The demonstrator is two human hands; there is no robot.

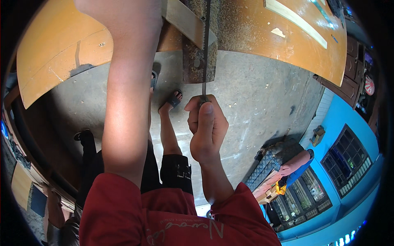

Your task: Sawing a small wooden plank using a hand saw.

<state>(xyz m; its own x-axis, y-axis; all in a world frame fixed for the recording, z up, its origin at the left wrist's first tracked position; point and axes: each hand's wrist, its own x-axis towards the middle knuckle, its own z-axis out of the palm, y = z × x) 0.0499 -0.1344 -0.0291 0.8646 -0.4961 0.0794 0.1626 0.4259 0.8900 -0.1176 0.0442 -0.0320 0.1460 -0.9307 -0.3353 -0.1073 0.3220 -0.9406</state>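
Observation:
My right hand (207,127) is closed around the handle end of a handsaw, in the middle of the view. The narrow dark saw blade (204,65) runs away from it, toothed edge to the left, up past the top of the picture. A pale wooden strip (186,22) lies slantwise against the blade. Beneath both, a dark wooden board (191,65) juts over the near table edge, dusted with sawdust. My left hand (119,10) reaches forward over the table, left of the strip; its fingers are out of the frame, so its hold is hidden.
Sawdust covers parts of the orange tabletop (254,33), where a curved pale wood piece (297,22) lies at the right. Below are the concrete floor (254,98) and sandalled feet. Another person (61,229) shows at lower left. Cloth-draped furniture (275,164) stands by the blue wall (336,119).

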